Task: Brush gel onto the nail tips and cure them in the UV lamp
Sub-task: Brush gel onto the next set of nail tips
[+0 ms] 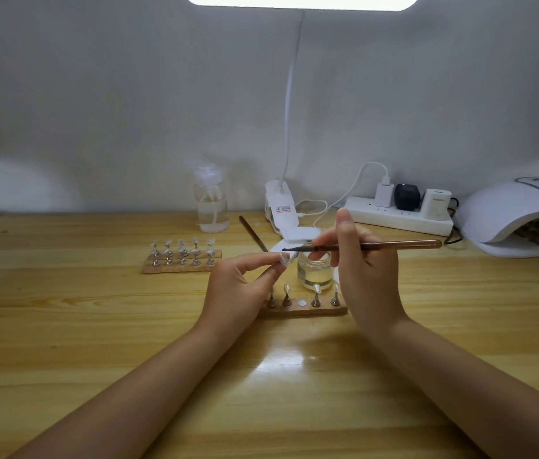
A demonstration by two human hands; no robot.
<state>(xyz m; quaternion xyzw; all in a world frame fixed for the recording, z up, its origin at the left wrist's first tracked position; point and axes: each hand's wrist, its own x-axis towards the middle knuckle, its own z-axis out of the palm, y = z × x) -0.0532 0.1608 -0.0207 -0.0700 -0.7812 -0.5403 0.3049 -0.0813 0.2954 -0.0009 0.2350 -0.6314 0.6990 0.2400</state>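
Wooden worktop [95,326]: left hand [241,286] pinching nail tip [284,259], right hand [365,270] gripping brush [360,247], its long axis pointing 9 o'clock, bristles hovering just above the tip.

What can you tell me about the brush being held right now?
The brush is long and thin, with a translucent amber-brown handle, a darker ferrule section and a fine dark tip. It lies almost level, tip pointing left, handle end pointing right toward the UV lamp. The right hand pinches it near the ferrule. Its tip sits just above the nail tip pinched in the left hand, above the open glass jar; contact cannot be confirmed.
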